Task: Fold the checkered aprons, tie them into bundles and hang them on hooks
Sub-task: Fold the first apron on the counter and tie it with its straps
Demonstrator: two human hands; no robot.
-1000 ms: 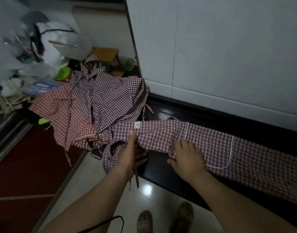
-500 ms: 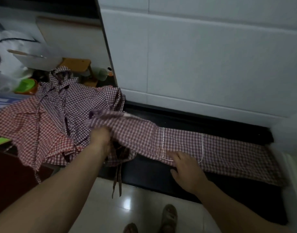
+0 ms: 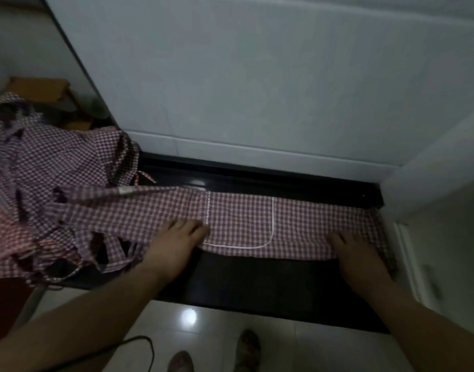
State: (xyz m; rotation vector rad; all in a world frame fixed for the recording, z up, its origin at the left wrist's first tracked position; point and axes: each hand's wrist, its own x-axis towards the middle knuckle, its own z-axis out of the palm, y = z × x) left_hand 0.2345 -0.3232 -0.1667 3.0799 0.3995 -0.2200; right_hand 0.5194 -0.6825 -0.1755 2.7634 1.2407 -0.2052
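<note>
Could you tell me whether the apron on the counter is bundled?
No, the apron lies flat on the counter under the left hand and right hand.

An apron point(image 3: 244, 218) lies along the counter point(image 3: 257, 280), more aprons point(image 3: 42, 183) heaped at its left.

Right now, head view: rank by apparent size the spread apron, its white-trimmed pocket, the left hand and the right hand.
1. spread apron, by far the largest
2. white-trimmed pocket, only a little bigger than a hand
3. left hand and right hand: they look alike, so not ranked against each other
</note>
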